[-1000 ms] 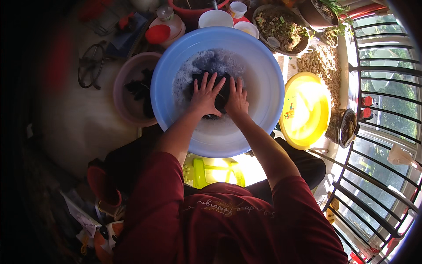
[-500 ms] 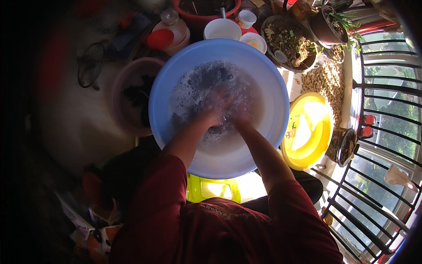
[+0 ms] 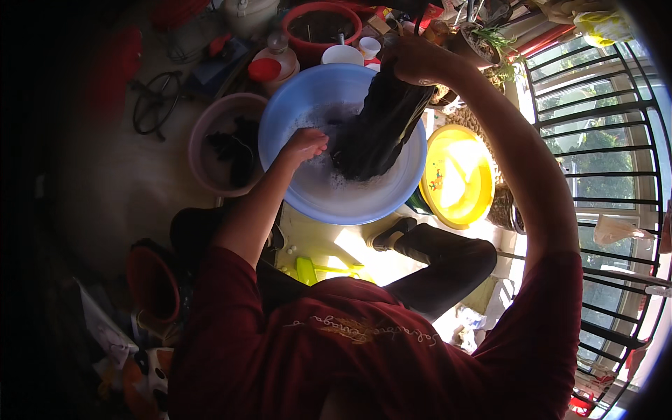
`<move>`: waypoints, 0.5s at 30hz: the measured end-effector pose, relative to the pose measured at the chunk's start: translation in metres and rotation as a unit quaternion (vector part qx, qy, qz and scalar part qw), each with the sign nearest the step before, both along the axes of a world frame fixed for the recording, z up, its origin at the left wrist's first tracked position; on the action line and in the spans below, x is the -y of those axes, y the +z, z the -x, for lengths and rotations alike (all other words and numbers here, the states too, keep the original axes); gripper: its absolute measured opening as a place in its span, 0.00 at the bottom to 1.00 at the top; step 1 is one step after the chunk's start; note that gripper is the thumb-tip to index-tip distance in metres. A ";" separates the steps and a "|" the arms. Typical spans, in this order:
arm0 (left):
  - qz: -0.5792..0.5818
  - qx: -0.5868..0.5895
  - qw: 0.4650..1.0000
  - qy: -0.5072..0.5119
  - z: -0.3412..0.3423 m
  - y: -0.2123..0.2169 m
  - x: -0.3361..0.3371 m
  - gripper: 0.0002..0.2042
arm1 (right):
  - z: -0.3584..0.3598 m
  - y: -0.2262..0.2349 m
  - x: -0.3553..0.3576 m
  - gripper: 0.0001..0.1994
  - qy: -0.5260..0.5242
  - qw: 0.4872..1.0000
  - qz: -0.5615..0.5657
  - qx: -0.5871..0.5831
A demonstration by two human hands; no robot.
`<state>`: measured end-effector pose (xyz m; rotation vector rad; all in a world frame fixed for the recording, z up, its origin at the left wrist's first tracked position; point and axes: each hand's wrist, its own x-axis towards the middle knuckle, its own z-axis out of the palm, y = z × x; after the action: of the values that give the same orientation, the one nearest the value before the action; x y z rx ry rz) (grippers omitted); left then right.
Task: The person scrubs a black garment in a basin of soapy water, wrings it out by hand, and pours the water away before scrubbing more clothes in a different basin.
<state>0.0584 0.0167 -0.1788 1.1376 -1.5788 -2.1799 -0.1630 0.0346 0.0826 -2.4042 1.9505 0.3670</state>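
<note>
A wet black garment hangs from my right hand, which grips its top end high above the big blue basin. The garment's lower end still lies in the soapy water. My left hand is down in the basin beside the garment's lower part, fingers curled loosely, touching the foam. My dark-trousered legs and a shoe are under the basin's near rim.
A pink basin with dark clothes sits left of the blue one. A yellow basin lies to the right. Bowls, a cup, a red tub and potted plants crowd the far side. A black metal railing runs along the right.
Both hands were kneading the dark cloth in the suds. My right hand has since risen, lifting the garment out of the water, while my left hand stayed low in the basin.
</note>
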 end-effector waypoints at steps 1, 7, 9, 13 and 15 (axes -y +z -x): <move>-0.013 0.036 0.999 0.008 -0.008 0.013 -0.005 0.20 | -0.010 0.028 -0.008 0.16 -0.045 0.998 -0.023 0.026; -0.153 -0.078 0.981 -0.092 0.015 0.093 -0.036 0.50 | -0.032 0.127 -0.047 0.21 -0.093 0.993 0.013 0.071; -0.174 -0.126 0.972 -0.099 0.031 0.121 -0.045 0.55 | -0.039 0.140 -0.054 0.21 -0.075 0.996 0.030 0.031; -0.216 -0.209 0.952 -0.063 0.071 0.156 -0.053 0.59 | -0.044 0.151 -0.067 0.23 0.031 0.998 0.021 -0.051; -0.234 -0.272 0.933 -0.016 0.084 0.167 -0.054 0.58 | -0.058 0.156 -0.080 0.24 0.018 0.993 -0.010 -0.117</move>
<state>-0.0253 0.0708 -0.0114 0.5072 -0.8751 -2.6627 -0.1052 0.1144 0.2390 -2.4862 1.9788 0.6965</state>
